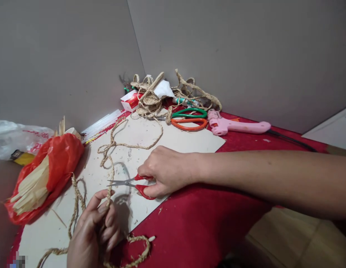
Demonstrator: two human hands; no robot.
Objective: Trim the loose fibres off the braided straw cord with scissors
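Observation:
My right hand (160, 173) grips the red handles of small scissors (127, 182), whose blades point left and stand apart. A braided straw cord (111, 175) passes at the blades, just above my left hand (93, 227). The fingers of that hand pinch the cord between thumb and forefinger. From there the cord runs up over a white sheet (189, 139) in loops toward a tangled pile of cord (150, 98). More braided cord lies below and left of my left hand, with one end curling on the red cloth.
Green-handled and orange-handled scissors (189, 124) lie near a pink glue gun (240, 125) with a black cable. At left, a red plastic bag (65, 152) holds pale straw strips beside a clear bag (25, 136). Grey panels (217, 52) rise behind the red cloth (189, 223).

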